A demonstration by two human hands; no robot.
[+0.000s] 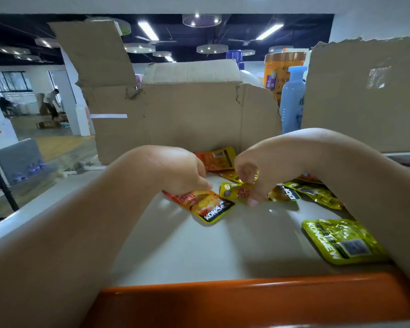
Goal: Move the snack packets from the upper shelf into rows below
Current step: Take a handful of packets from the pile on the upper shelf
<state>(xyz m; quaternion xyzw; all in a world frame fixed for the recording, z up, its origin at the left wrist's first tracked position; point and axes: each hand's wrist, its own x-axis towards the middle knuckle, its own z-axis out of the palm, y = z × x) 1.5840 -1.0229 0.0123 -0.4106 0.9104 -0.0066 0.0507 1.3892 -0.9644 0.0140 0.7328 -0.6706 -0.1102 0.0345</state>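
Several snack packets lie scattered on the white upper shelf (187, 252). My left hand (175, 170) grips the top edge of an orange-red packet (206, 205) near the shelf's middle. My right hand (253, 176) pinches a yellow packet (234, 191) just to the right of it. A green-yellow packet (341, 241) lies flat at the front right. More yellow and orange packets (317, 192) sit behind my right forearm, and another orange packet (218, 158) leans against the cardboard at the back. The lower shelf is not in view.
A torn cardboard box (187, 114) stands at the back of the shelf, another cardboard panel (365, 95) at the right. Bottles (291, 100) and a jar show between them. An orange shelf rail (246, 304) runs along the front. A person bends over far left.
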